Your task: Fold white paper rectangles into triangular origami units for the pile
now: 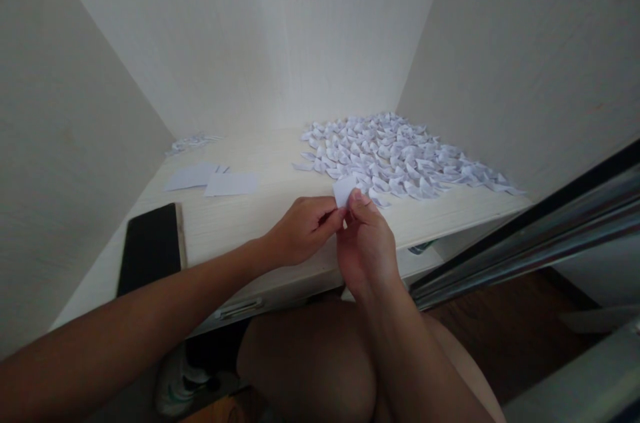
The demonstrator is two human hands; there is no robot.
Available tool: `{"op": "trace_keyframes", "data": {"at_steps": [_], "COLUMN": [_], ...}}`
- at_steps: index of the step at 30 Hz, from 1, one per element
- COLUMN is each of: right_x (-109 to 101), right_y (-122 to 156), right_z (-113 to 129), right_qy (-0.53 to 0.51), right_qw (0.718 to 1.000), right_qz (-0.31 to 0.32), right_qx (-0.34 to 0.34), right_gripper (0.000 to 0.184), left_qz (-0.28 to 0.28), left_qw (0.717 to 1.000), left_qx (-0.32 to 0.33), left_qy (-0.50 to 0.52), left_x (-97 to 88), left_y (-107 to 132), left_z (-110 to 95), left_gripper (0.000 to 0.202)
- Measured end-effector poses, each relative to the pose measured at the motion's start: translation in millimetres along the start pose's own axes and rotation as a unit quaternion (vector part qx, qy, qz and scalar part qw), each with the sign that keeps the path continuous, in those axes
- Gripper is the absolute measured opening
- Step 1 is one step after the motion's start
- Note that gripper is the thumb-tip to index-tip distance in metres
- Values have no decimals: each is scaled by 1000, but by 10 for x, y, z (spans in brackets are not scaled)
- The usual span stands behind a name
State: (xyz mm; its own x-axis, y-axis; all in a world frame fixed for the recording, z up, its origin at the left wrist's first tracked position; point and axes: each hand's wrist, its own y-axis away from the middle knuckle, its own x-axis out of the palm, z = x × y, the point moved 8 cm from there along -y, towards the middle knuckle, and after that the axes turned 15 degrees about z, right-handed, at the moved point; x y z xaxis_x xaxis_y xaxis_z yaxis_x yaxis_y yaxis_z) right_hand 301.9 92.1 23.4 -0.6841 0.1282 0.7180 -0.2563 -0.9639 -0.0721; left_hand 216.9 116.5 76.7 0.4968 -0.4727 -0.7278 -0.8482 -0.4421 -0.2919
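Note:
Between my two hands is a small white piece of paper (343,191), held up just over the front edge of the white desk (220,223). My left hand (306,228) pinches its lower left corner with thumb and fingers. My right hand (367,236) grips its right side, thumb on the face towards me. Whether the paper has folds I cannot tell. Right behind it spreads a broad cluster of small folded paper boats (395,156), reaching to the right wall.
Flat white paper sheets (233,184) lie on the left, with a little pile of paper strips (193,142) behind them. A black phone or tablet (153,243) rests by my left forearm. Walls enclose the desk; a dark-edged metallic frame (525,230) stands at right.

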Motion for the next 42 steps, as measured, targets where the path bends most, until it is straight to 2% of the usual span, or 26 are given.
{"op": "trace_keyframes", "data": {"at_steps": [10,13,15,17,19,21,23,27,32,36,39,42], "right_x": [45,26,-14,-43,-30,15,53,88,68,7,-27,-128], "right_y": [2,5,16,36,58,69,59,27,12,9,0,-28], "right_z": [13,44,123,234,337,387,357,203,169,211,171,47], "right_qy": [40,56,97,163,239,288,282,170,79,42,40,97], "right_qw": [999,998,995,983,964,950,955,985,992,995,995,992], "right_qz": [28,15,-12,-36,-43,-30,-2,39,36,22,30,-9], "right_qx": [4,-9,-38,-74,-106,-118,-92,17,91,91,88,84], "right_gripper": [32,32,30,24,19,18,20,30,25,15,14,12], "left_qz": [11,2,-36,-119,-199,-229,-236,-264,-270,-259,-225,-185], "left_qw": [1000,999,995,980,956,946,948,952,957,957,964,980], "left_qx": [-2,-2,-20,-42,-41,-15,15,50,60,82,78,52], "left_qy": [18,40,86,156,211,227,212,150,86,98,122,55], "left_x": [8,8,-34,-134,-230,-284,-321,-388,-400,-390,-342,-266], "left_y": [1,6,14,52,101,113,117,171,193,180,138,101], "left_z": [16,37,109,216,290,286,238,139,50,22,75,160], "left_gripper": [41,41,35,25,27,32,28,17,13,10,9,4]}}
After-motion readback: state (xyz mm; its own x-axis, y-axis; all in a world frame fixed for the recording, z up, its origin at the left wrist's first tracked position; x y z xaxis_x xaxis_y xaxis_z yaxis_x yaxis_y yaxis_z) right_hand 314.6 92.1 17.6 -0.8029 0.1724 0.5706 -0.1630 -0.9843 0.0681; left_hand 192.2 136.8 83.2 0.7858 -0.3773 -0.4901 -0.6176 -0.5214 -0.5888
